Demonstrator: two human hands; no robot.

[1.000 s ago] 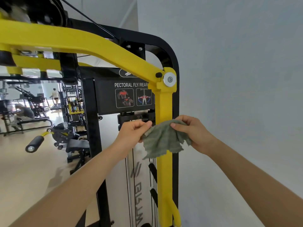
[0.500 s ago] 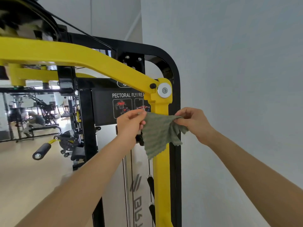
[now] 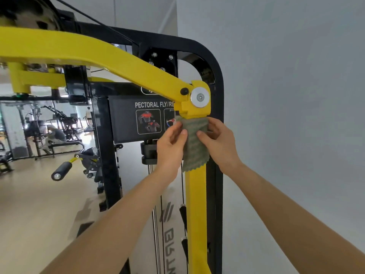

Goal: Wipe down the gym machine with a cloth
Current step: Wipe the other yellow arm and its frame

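Both hands (image 3: 169, 148) (image 3: 222, 144) pinch cloth (image 3: 194, 144), sign (image 3: 126, 125) half-hidden

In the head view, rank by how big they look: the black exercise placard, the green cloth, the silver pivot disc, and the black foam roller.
1. black exercise placard
2. green cloth
3. silver pivot disc and black foam roller: too alike to rank, and the roller is farther off.

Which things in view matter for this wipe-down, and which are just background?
In the job:
- green cloth, pinched by the left hand and the right hand
- yellow upright that the cloth lies against, below the pivot joint

Just background:
- padded roller
- distant weight bench
- grey wall
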